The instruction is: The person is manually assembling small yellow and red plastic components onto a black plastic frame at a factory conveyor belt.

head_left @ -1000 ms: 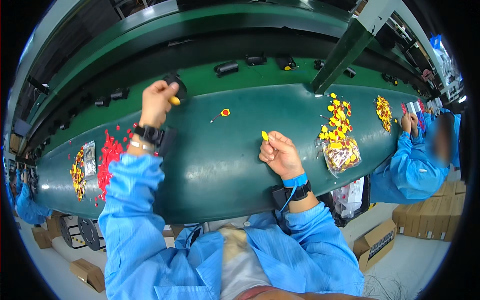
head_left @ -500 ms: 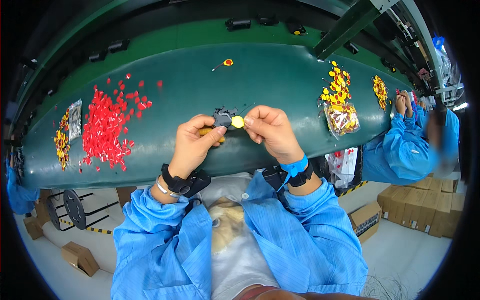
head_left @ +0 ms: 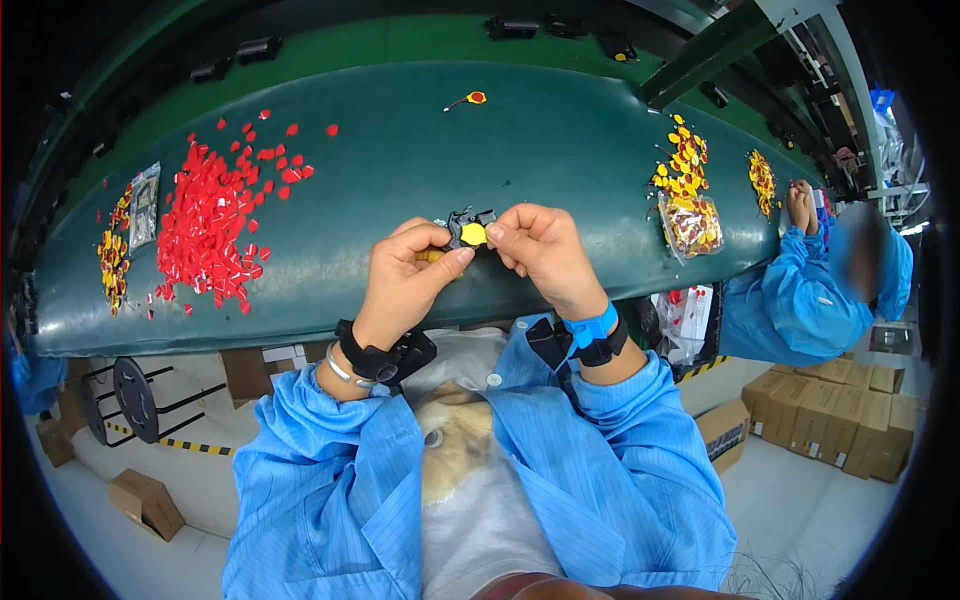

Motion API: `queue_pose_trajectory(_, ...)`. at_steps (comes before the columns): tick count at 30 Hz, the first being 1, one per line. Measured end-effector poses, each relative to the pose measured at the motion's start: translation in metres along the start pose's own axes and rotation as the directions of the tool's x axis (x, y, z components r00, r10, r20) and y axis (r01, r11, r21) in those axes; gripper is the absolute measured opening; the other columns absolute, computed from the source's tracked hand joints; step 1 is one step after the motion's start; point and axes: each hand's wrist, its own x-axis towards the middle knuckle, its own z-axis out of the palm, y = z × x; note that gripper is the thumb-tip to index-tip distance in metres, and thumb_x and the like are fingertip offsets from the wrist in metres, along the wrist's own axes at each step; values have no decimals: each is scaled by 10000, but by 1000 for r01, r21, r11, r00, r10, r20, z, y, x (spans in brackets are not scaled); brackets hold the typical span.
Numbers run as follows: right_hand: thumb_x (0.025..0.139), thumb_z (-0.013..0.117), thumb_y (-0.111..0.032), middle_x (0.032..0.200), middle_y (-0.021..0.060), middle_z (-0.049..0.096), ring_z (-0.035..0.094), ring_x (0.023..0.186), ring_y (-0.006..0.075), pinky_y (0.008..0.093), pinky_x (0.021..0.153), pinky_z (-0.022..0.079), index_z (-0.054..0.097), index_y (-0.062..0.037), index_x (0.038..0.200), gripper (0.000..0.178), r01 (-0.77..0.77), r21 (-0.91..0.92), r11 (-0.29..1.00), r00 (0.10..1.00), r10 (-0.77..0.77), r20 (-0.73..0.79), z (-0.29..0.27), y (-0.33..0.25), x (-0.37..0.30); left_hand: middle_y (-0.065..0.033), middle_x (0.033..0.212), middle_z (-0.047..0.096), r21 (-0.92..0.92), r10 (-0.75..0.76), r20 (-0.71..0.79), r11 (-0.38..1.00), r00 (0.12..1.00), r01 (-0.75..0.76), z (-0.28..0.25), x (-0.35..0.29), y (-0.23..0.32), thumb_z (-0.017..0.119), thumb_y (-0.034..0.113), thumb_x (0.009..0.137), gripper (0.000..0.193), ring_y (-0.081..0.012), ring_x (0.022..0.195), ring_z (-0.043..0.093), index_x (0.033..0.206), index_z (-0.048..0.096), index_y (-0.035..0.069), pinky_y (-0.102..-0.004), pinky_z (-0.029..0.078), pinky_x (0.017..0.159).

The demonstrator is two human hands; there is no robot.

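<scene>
Right of the red pile (head_left: 205, 222), your left hand (head_left: 408, 278) clamps the black part (head_left: 464, 218), your right hand (head_left: 548, 258) pinches the yellow disc (head_left: 473, 235) by its edge, seemingly laid against the part, not yet released, loose yellow pieces (head_left: 686, 160) farther right remaining.

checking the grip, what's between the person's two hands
Between the left hand and right hand, the head view shows a black part and a yellow piece.
</scene>
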Motion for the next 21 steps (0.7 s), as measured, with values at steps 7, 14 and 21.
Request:
queue_pose_trajectory(7, 858, 638, -137, 593, -30, 520, 417, 537, 29, 198, 479, 319, 604, -24, 731, 174, -30, -80, 996, 999, 28, -24, 2, 1, 3, -28, 811, 532, -22, -8, 4, 1000, 1000, 8, -4, 0, -2, 688, -23, 776, 103, -80, 685, 560, 827, 603, -51, -200, 475, 594)
queue_pose_trajectory(14, 849, 644, -140, 568, -38, 503, 405, 518, 28, 209, 450, 308, 598, -13, 719, 187, 1, -180, 984, 999, -10, -46, 5, 3, 4, -26, 815, 527, -58, -34, -18, 998, 999, 33, -3, 1, -1, 686, -16, 782, 100, -80, 681, 564, 835, 608, -48, -196, 476, 586)
queue_pose_trajectory(21, 834, 650, -136, 543, -38, 479, 378, 510, 29, 223, 437, 293, 584, -2, 705, 197, 83, -308, 948, 989, -115, -88, 11, 5, 4, -15, 789, 508, -119, -55, -26, 992, 998, 52, -5, 1, -1, 683, -13, 785, 95, -68, 641, 545, 793, 592, -39, -196, 447, 544)
